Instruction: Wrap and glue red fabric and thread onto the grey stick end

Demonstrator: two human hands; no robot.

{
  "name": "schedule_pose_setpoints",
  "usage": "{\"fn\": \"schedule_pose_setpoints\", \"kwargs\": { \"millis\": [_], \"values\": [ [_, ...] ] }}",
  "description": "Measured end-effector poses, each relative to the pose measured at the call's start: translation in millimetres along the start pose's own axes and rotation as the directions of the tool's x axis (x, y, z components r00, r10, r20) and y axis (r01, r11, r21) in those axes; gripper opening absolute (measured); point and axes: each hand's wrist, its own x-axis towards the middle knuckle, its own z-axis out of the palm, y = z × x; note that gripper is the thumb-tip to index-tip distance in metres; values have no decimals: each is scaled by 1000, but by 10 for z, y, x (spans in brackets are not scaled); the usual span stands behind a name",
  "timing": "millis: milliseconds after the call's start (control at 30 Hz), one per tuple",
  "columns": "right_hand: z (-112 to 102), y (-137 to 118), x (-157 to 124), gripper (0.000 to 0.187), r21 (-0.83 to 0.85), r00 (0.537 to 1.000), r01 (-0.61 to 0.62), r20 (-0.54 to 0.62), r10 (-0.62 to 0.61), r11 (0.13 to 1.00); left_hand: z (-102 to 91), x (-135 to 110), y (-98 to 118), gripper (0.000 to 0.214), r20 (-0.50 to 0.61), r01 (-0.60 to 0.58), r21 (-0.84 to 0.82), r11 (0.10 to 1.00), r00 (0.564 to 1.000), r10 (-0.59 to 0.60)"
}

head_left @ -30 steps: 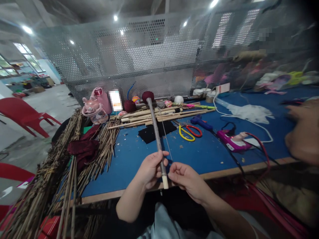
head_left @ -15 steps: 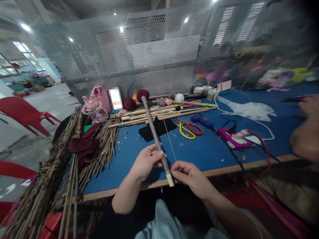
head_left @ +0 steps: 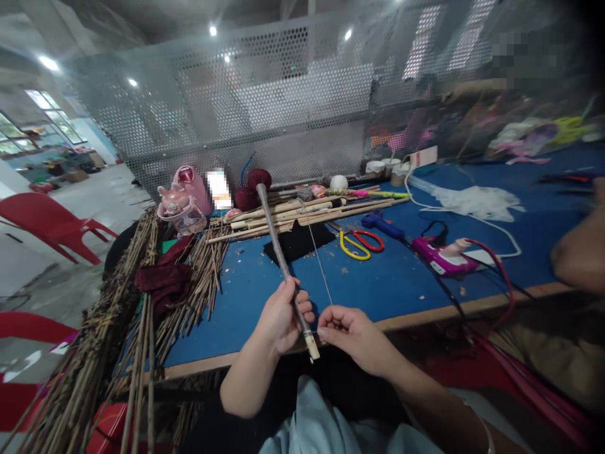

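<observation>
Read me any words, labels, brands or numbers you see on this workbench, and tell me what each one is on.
No text can be read anywhere.
Pink bottle: no lettering shows.
White thing beside it: blurred out, unreadable.
White box by the mesh wall: too blurred to tell.
Stick in the left hand, thread in the right hand: no marks.

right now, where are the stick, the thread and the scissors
stick (head_left: pixel 276 243): head view, middle of its grey shaft.
thread (head_left: pixel 320 268): head view, midway along the taut strand.
scissors (head_left: pixel 345 247): head view, on the yellow handle.
</observation>
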Motion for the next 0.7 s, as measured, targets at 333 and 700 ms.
{"fn": "schedule_pose_setpoints", "kwargs": {
  "millis": [333,700],
  "values": [
    [-38,-27,7,17,-49,1000,8,-12,-9,999,-76,46,79,34,7,-164,350,922,985,172],
    [-72,8,-1,21,1,1000,-17,-5,17,1000,-133,93,104,29,38,-106,274,956,994,99]
  ]
}}
